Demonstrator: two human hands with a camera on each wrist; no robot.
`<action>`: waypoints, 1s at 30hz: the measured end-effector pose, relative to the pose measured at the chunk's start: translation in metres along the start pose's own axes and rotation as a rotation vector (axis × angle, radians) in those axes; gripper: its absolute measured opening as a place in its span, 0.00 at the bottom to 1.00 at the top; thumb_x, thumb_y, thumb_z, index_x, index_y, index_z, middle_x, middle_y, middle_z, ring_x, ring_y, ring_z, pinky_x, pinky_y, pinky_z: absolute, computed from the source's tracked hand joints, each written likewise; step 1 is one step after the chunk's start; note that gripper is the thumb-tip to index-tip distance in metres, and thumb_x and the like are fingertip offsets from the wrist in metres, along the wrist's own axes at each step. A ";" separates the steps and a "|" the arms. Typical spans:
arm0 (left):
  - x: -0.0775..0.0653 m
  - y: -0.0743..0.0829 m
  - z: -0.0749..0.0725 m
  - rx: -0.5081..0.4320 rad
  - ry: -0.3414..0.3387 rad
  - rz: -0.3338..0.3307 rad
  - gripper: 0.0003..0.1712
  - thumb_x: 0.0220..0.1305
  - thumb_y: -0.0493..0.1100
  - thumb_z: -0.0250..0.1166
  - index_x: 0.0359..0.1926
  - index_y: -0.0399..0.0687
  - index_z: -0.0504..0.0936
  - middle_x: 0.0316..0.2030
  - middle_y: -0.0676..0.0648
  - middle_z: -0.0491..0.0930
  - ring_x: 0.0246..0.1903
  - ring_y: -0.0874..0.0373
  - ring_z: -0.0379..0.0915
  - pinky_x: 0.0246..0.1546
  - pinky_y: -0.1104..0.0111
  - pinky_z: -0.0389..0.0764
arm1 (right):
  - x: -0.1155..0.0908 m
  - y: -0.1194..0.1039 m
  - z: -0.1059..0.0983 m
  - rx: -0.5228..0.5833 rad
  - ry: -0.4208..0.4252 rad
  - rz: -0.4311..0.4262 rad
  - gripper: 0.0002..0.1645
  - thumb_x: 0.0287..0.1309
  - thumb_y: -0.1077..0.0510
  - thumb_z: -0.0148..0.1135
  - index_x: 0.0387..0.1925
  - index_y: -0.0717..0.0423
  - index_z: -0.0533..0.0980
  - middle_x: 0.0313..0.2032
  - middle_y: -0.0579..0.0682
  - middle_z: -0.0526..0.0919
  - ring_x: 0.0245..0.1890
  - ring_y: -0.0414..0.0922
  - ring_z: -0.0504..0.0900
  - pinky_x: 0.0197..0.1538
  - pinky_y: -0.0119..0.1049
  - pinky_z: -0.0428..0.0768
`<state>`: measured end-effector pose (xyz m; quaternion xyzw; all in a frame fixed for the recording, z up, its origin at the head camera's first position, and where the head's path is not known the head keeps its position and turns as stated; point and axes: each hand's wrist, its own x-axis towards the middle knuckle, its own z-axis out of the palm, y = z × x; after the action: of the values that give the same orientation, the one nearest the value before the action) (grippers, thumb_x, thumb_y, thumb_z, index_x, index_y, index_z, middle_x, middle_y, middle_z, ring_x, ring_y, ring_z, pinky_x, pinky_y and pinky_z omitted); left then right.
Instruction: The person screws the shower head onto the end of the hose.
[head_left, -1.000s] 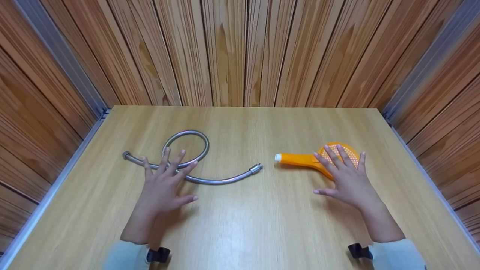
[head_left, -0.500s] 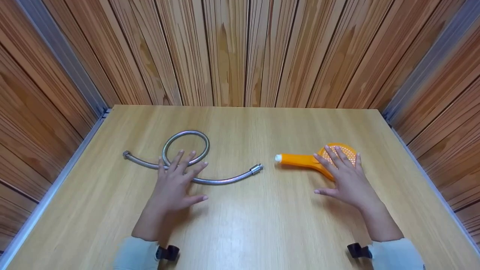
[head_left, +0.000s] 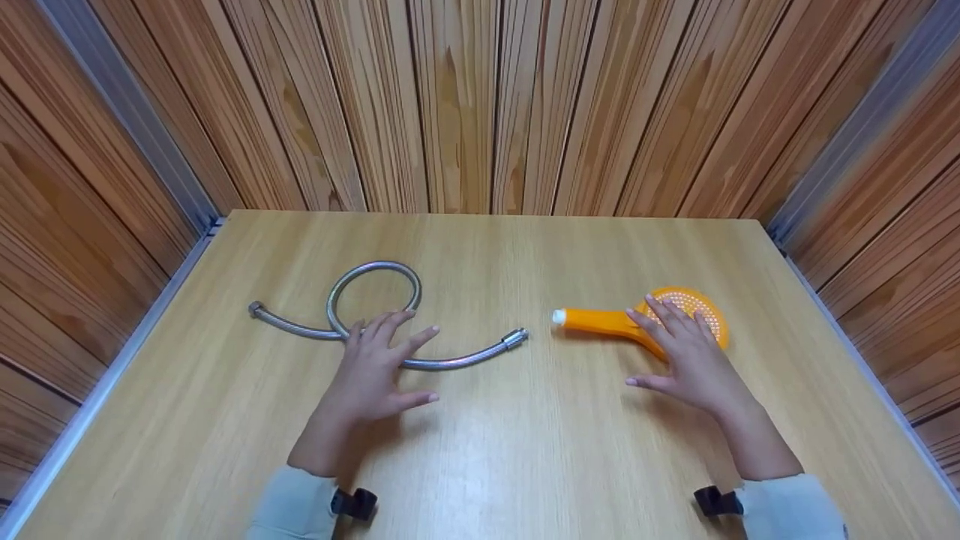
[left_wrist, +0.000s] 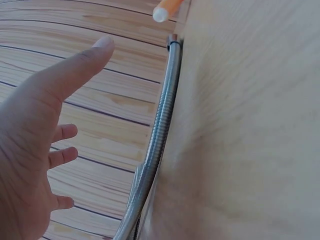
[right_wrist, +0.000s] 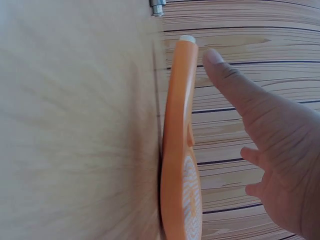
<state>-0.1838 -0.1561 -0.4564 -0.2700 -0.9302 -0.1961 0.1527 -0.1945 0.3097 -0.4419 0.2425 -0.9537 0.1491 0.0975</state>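
Observation:
A silver metal shower hose (head_left: 457, 363) lies on the table with one loop, its narrower connector end pointing right. My left hand (head_left: 371, 375) hovers over the near side of the loop, fingers spread, covering part of the hose. In the left wrist view a gap shows between the thumb and the hose (left_wrist: 159, 125). An orange shower head (head_left: 600, 321) lies to the right, its white-tipped handle toward the hose and its spray face up. Above its round head my right hand (head_left: 694, 371) is held with spread fingers. The right wrist view shows that hand apart from the shower head (right_wrist: 175, 135).
The light wooden table (head_left: 495, 450) ends at a wood-plank wall (head_left: 465, 105) behind, with more plank walls at both sides. Grey metal rails run along the table's side edges. A dark wrist mount (head_left: 355, 504) sits at the left sleeve, another (head_left: 718, 501) at the right.
My left hand has moved right along the hose, from near its left part to below the loop. My right hand's fingers have drawn in slightly. Hose and shower head have stayed put.

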 end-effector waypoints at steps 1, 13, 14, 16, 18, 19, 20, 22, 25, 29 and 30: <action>0.001 0.001 0.001 -0.016 0.005 0.004 0.49 0.43 0.67 0.75 0.69 0.69 0.69 0.68 0.41 0.63 0.66 0.39 0.55 0.60 0.32 0.51 | 0.000 0.001 0.001 0.006 0.005 -0.009 0.56 0.45 0.35 0.74 0.74 0.39 0.58 0.74 0.56 0.53 0.72 0.63 0.50 0.70 0.60 0.36; 0.011 0.011 0.010 -0.180 0.002 -0.005 0.41 0.42 0.64 0.78 0.60 0.63 0.78 0.63 0.47 0.67 0.65 0.47 0.56 0.64 0.44 0.54 | 0.005 0.006 0.011 0.052 0.043 -0.051 0.53 0.43 0.39 0.77 0.70 0.48 0.65 0.71 0.56 0.61 0.69 0.58 0.59 0.67 0.61 0.55; 0.012 0.011 0.011 -0.193 -0.003 -0.012 0.41 0.42 0.63 0.78 0.61 0.63 0.78 0.63 0.48 0.67 0.65 0.48 0.56 0.64 0.44 0.55 | 0.006 0.006 0.011 0.061 0.041 -0.051 0.53 0.43 0.39 0.77 0.70 0.48 0.65 0.70 0.56 0.62 0.69 0.58 0.59 0.67 0.61 0.55; 0.013 0.012 0.012 -0.224 -0.012 -0.022 0.41 0.43 0.61 0.79 0.61 0.64 0.77 0.63 0.49 0.67 0.65 0.49 0.56 0.63 0.45 0.56 | 0.008 0.008 0.012 0.068 0.039 -0.061 0.54 0.42 0.40 0.78 0.69 0.48 0.65 0.70 0.56 0.62 0.69 0.58 0.59 0.67 0.62 0.55; 0.014 0.013 0.013 -0.253 -0.022 -0.032 0.41 0.43 0.60 0.79 0.61 0.64 0.77 0.63 0.49 0.66 0.64 0.50 0.57 0.62 0.46 0.58 | 0.010 0.009 0.012 0.066 0.032 -0.072 0.54 0.42 0.40 0.78 0.70 0.48 0.65 0.70 0.55 0.62 0.69 0.58 0.59 0.67 0.62 0.55; 0.015 0.014 0.014 -0.268 -0.027 -0.037 0.41 0.43 0.60 0.79 0.62 0.64 0.77 0.64 0.49 0.66 0.64 0.51 0.57 0.61 0.47 0.60 | 0.011 0.010 0.013 0.065 0.029 -0.077 0.54 0.42 0.40 0.78 0.70 0.48 0.65 0.71 0.55 0.62 0.69 0.58 0.59 0.67 0.62 0.54; 0.016 0.014 0.015 -0.280 -0.032 -0.040 0.42 0.43 0.59 0.79 0.62 0.64 0.77 0.63 0.50 0.66 0.63 0.52 0.58 0.60 0.48 0.62 | 0.011 0.011 0.013 0.062 0.027 -0.083 0.54 0.42 0.40 0.78 0.70 0.48 0.65 0.70 0.56 0.62 0.69 0.58 0.59 0.67 0.62 0.54; 0.018 0.015 0.016 -0.300 -0.041 -0.041 0.42 0.43 0.59 0.79 0.62 0.65 0.77 0.63 0.50 0.66 0.62 0.53 0.59 0.59 0.50 0.64 | 0.013 0.012 0.013 0.064 0.020 -0.089 0.54 0.42 0.40 0.78 0.69 0.48 0.65 0.71 0.56 0.61 0.69 0.59 0.59 0.66 0.64 0.54; 0.022 0.016 0.018 -0.324 -0.056 -0.034 0.41 0.44 0.59 0.79 0.62 0.63 0.77 0.63 0.50 0.67 0.61 0.54 0.60 0.58 0.53 0.65 | 0.015 0.014 0.013 0.078 0.006 -0.076 0.53 0.42 0.41 0.78 0.69 0.46 0.66 0.71 0.56 0.60 0.70 0.59 0.57 0.66 0.64 0.53; 0.027 0.019 0.023 -0.368 -0.076 -0.022 0.39 0.45 0.57 0.79 0.61 0.62 0.78 0.62 0.49 0.67 0.61 0.53 0.60 0.58 0.53 0.66 | 0.017 0.018 0.013 0.096 -0.021 -0.045 0.54 0.41 0.42 0.79 0.70 0.43 0.64 0.73 0.56 0.56 0.71 0.60 0.53 0.68 0.63 0.48; 0.028 0.019 0.024 -0.375 -0.081 -0.018 0.39 0.45 0.56 0.79 0.61 0.61 0.78 0.62 0.49 0.67 0.61 0.53 0.60 0.58 0.53 0.66 | 0.018 0.018 0.014 0.099 -0.028 -0.038 0.54 0.41 0.43 0.79 0.71 0.41 0.64 0.73 0.55 0.55 0.72 0.60 0.52 0.69 0.63 0.47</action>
<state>-0.2002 -0.1177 -0.4610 -0.2933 -0.8851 -0.3562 0.0605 -0.2208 0.3127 -0.4544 0.2670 -0.9417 0.1906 0.0749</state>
